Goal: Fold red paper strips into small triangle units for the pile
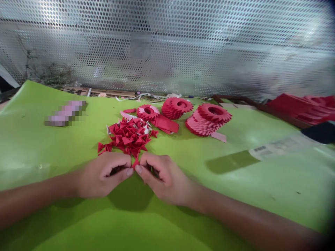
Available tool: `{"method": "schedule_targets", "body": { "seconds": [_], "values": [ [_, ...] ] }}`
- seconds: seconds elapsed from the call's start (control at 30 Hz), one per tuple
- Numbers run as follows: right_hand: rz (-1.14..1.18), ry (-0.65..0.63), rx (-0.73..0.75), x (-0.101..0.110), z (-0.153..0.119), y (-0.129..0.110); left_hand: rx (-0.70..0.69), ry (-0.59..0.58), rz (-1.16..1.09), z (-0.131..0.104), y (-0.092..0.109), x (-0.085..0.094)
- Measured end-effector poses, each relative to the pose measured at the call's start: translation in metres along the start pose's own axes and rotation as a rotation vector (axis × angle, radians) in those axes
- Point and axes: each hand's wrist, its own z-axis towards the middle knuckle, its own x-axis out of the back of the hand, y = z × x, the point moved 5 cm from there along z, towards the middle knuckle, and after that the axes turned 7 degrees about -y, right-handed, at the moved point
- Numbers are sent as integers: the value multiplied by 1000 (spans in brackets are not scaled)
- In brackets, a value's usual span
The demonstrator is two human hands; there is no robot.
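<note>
Between the fingertips of both hands sits a small folded red paper piece (135,162). My left hand (103,174) pinches its left side, thumb against forefinger. From the other side my right hand (166,177) pinches it the same way. Just beyond my fingers lies a heap of folded red paper triangles (131,134), with a few pale ones mixed in. Behind the heap is a small red and pink paper ring (148,112), with a stack of flat red paper slips (166,124) beside it.
A red ring stack (176,107) and a taller red and pink ring stack (208,120) stand farther back. A clear bottle-like object with a dark cap (288,143) lies right. A blurred-out pink item (66,113) is at left. Perforated metal sheet (167,52) rises behind the green tabletop (110,230).
</note>
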Motion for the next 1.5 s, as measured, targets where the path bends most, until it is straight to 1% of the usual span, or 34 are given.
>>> {"method": "schedule_targets", "body": {
  "seconds": [0.1,0.23,0.33,0.4,0.43,0.5,0.6,0.67,0.7,0.73,0.8,0.83,0.9,0.97,1.1,1.33,1.5],
  "values": [
    [31,-33,-15,-1,1,1,-14,-7,17,-1,-1,0],
    [33,-33,4,-1,1,1,7,-34,30,-1,-6,-2],
    [40,-60,-8,-3,0,1,-20,-45,16,1,-4,-3],
    [26,-71,-10,-3,1,1,-24,-27,-26,2,-4,-1],
    [7,-63,-11,0,1,1,3,0,-52,2,-5,1],
    [-63,-15,-23,11,3,5,111,100,-95,2,-12,8],
    [-270,126,-105,43,7,23,283,305,-127,-2,-27,20],
    [-533,272,-155,70,11,37,315,386,-147,-4,-32,25],
    [-674,351,-177,82,12,44,303,401,-153,-5,-32,26],
    [-781,396,-208,91,14,51,271,403,-150,-5,-30,27],
    [-904,369,-259,99,19,66,168,364,-105,-5,-21,25],
    [-938,336,-270,99,21,71,111,328,-66,-5,-16,23],
    [-971,286,-277,97,24,75,14,246,20,-6,-7,18],
    [-982,275,-277,94,24,75,-42,174,86,-7,-3,13],
    [-997,278,-282,94,24,71,-74,104,138,-8,-3,10],
    [-1059,334,-318,101,25,75,-89,78,170,-7,-4,8],
    [-1106,366,-288,101,24,72,-107,74,192,-6,-6,7]
  ]
}}
